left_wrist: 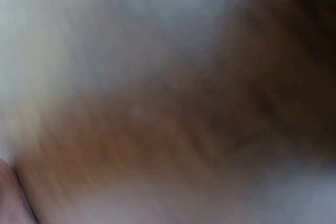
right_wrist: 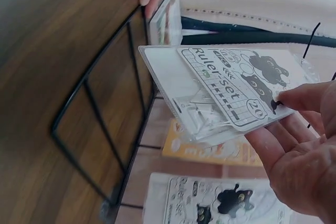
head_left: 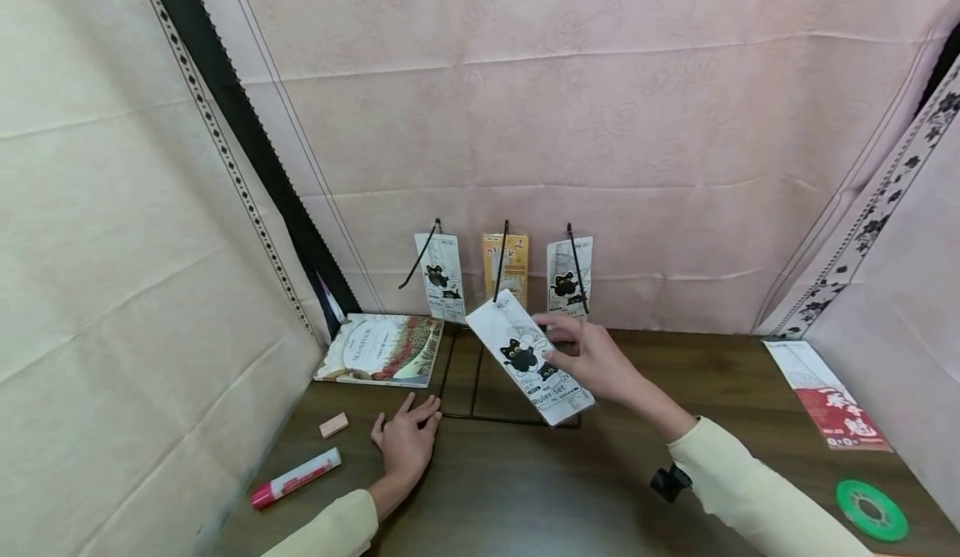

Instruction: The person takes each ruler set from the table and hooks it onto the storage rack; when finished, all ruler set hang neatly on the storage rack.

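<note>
Two bare hands work over a brown tabletop (head_left: 540, 490), and the right hand (head_left: 600, 361) pinches a white ruler-set packet (head_left: 528, 361) between its thumb and fingers. The packet hangs in the air to the left of that hand, tilted, its upper end at the front tip of the middle prong (head_left: 500, 261) of a black wire rack; whether the prong passes through the packet's hole cannot be told. Black cats and the words "Ruler set" face up on its front. The left hand (head_left: 408, 440) lies low with fingers spread, its fingertips touching the front left corner of the rack's wire base (head_left: 495, 419); its own wrist view is too blurred to add more. Beyond the hands, three packs hang in a row on the rack: a white cat pack (head_left: 442, 278) to the left, an orange pack (head_left: 516, 257) in the middle, and another white cat pack (head_left: 561, 278) to the right. Just beyond the left hand lies a booklet (head_left: 386, 348) with a printed cover. Near the left hand, on its left, is a small pink block (head_left: 333, 425), and nearer the person, a red-and-white tube (head_left: 296, 479) lies on its side. Well to the right of the right hand are a red-and-white card (head_left: 836, 398) and, nearer the person, a green ring (head_left: 894, 517). Pale yellow sleeves (head_left: 765, 490) cover both forearms.
</note>
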A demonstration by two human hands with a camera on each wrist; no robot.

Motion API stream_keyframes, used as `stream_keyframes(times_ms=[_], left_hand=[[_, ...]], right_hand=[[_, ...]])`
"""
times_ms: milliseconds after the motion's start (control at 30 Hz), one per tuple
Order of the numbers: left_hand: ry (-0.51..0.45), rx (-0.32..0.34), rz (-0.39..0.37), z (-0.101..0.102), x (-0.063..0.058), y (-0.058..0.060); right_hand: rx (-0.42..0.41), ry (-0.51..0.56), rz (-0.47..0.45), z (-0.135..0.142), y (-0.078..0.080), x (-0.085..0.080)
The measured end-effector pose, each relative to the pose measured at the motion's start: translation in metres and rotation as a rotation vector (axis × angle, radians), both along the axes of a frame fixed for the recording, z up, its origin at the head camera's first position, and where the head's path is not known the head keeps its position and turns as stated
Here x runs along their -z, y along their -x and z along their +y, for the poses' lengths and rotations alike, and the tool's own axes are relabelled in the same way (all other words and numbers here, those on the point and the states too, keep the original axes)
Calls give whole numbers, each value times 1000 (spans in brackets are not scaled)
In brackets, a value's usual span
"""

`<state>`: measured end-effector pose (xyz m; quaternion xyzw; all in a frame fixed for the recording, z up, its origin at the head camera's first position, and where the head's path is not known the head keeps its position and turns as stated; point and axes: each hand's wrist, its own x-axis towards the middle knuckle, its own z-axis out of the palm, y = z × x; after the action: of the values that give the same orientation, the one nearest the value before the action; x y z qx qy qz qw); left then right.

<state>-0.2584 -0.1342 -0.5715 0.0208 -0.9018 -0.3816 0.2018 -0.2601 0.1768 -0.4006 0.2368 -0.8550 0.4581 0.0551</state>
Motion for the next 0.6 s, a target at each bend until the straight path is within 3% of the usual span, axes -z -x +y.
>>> stream_keyframes(times_ms=[200,600], left_hand=[[-21,17,-6,4,3,-1],[2,11,-13,0,-3,1]], right_hand=[[-32,30,32,-18,-2,-4],[-27,80,41,-62,-4,-13]])
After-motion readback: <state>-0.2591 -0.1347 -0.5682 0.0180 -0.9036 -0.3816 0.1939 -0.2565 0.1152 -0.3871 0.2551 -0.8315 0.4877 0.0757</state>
